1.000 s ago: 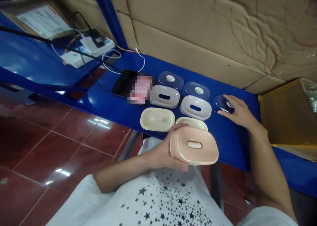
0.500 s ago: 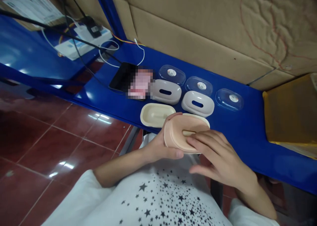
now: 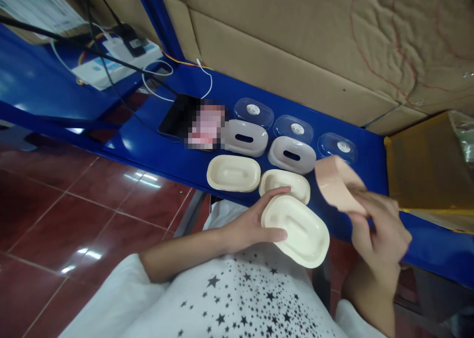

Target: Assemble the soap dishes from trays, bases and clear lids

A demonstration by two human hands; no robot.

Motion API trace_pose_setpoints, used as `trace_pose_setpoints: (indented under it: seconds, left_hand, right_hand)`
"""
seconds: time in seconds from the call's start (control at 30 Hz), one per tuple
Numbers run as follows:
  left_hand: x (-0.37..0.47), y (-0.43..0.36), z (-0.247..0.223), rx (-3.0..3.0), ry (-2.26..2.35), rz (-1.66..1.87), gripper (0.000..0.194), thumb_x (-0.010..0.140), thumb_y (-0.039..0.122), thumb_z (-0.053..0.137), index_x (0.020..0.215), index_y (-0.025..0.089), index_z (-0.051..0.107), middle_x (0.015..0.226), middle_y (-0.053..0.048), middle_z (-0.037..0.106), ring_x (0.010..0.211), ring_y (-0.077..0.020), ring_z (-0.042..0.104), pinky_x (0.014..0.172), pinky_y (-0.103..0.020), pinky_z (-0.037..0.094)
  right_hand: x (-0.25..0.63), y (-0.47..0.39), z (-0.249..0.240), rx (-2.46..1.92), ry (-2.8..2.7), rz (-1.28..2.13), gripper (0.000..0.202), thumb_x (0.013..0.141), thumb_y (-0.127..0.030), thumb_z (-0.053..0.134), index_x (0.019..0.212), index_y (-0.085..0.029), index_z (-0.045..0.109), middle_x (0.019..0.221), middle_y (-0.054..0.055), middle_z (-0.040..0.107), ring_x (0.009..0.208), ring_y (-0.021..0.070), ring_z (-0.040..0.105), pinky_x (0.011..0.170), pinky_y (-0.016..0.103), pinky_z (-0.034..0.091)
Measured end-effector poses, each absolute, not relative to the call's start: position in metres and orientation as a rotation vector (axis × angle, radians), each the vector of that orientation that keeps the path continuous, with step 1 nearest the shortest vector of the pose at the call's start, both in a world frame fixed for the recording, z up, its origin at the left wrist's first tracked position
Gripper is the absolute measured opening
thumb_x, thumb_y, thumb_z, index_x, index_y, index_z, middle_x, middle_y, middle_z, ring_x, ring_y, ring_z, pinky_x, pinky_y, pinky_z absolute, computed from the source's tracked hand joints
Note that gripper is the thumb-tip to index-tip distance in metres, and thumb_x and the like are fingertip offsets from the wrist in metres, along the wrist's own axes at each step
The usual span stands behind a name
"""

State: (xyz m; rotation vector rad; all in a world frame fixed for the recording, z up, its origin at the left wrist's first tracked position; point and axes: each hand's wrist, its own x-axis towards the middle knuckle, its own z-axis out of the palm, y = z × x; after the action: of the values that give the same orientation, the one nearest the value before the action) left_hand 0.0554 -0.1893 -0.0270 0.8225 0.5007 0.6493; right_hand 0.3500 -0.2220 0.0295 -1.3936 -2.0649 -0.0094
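Peach piece, seated over the cream dish half a second ago, is now off it, leaving the two parts separate. The right hand pinches the piece's near end beside the blue shelf's near edge; the left hand grips the dish's left end, thumb inside.

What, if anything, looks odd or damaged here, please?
Nothing clearly spilled or damaged: clear lids, slotted covers and cream trays sit in rough rows on the table. The held peach cover is too blurred to judge. The pixelated patch hiding part of the black object looks odd.
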Motion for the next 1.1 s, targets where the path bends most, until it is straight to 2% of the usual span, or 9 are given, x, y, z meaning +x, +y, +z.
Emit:
trace_pose_setpoints:
  seconds: [0.13,0.27,0.4,0.53,0.67,0.77,0.83,0.93,1.1]
  left_hand:
    - [0.058,-0.191,-0.022,0.848,0.551,0.565,0.093,0.08,0.039,0.094,0.16,0.04,0.046,0.156,-0.009,0.058,0.144,-0.0371,0.056,0.119,-0.058,0.048]
    - [0.058,-0.189,-0.02,0.905,0.563,0.553,0.091,0.08,0.04,0.094,0.158,0.039,0.047,0.164,-0.009,0.049,0.149,-0.0373,0.051,0.121,-0.058,0.045]
    - [0.059,-0.188,-0.022,0.896,0.588,0.583,0.089,0.081,0.041,0.094,0.156,0.038,0.047,0.158,-0.008,0.055,0.145,-0.0363,0.054,0.121,-0.058,0.045]
    - [0.06,-0.189,-0.024,0.835,0.623,0.71,0.088,0.084,0.043,0.091,0.157,0.038,0.042,0.156,-0.008,0.056,0.143,-0.0344,0.057,0.122,-0.058,0.045]
    - [0.06,-0.187,-0.027,0.858,0.587,0.828,0.086,0.086,0.045,0.09,0.158,0.038,0.044,0.166,-0.009,0.049,0.151,-0.0363,0.051,0.126,-0.058,0.042]
    - [0.053,-0.181,-0.024,0.856,0.466,0.827,0.09,0.088,0.045,0.088,0.163,0.042,0.04,0.16,-0.012,0.056,0.139,-0.0346,0.063,0.117,-0.057,0.052]
    - [0.042,-0.175,-0.019,0.943,0.475,0.845,0.073,0.096,0.04,0.08,0.16,0.043,0.046,0.153,-0.011,0.061,0.125,-0.0293,0.072,0.11,-0.053,0.058]
    - [0.016,-0.164,-0.011,1.328,0.727,1.067,0.038,0.103,0.03,0.069,0.141,0.035,0.065,0.148,-0.008,0.066,0.128,-0.0268,0.07,0.108,-0.047,0.06]
    - [-0.034,-0.148,-0.013,2.276,1.244,1.128,0.033,0.097,0.025,0.074,0.129,0.031,0.072,0.142,-0.009,0.07,0.134,-0.0307,0.065,0.116,-0.054,0.052]
  right_hand:
    - [0.391,-0.192,-0.001,-1.594,-2.191,-0.309,0.037,0.108,-0.028,0.064,0.145,-0.027,0.067,0.131,0.011,0.081,0.115,0.0345,0.077,0.096,0.051,0.053]
    - [0.412,-0.169,-0.022,-1.581,-2.26,-0.231,0.034,0.109,-0.034,0.063,0.142,-0.025,0.07,0.136,0.012,0.079,0.121,0.0338,0.076,0.1,0.05,0.055]
    - [0.388,-0.183,-0.001,-1.554,-2.19,-0.074,0.045,0.11,-0.037,0.061,0.154,-0.028,0.062,0.155,0.014,0.067,0.141,0.0364,0.065,0.112,0.057,0.052]
    - [0.327,-0.22,0.029,-1.181,-2.371,0.115,0.049,0.109,-0.052,0.062,0.149,-0.025,0.065,0.146,0.011,0.074,0.134,0.0299,0.068,0.114,0.051,0.051]
    - [0.291,-0.24,0.031,-1.012,-2.472,0.023,0.031,0.105,-0.022,0.072,0.136,-0.019,0.072,0.13,0.005,0.082,0.126,0.0231,0.073,0.115,0.046,0.049]
    - [0.302,-0.247,0.026,-1.085,-2.297,-0.012,0.045,0.098,-0.003,0.073,0.139,-0.02,0.073,0.128,0.006,0.083,0.124,0.0257,0.074,0.107,0.048,0.056]
    - [0.32,-0.255,0.022,-1.176,-2.136,-0.059,0.056,0.094,0.0,0.075,0.143,-0.026,0.072,0.125,0.005,0.083,0.115,0.0282,0.078,0.101,0.051,0.06]
    - [0.347,-0.269,0.013,-1.337,-1.973,-0.14,0.062,0.092,-0.004,0.078,0.144,-0.037,0.073,0.123,0.002,0.084,0.109,0.0336,0.08,0.096,0.058,0.061]
    - [0.369,-0.28,-0.013,-1.516,-2.054,-0.179,0.057,0.096,-0.011,0.076,0.146,-0.036,0.07,0.123,0.005,0.083,0.109,0.0355,0.08,0.095,0.058,0.06]
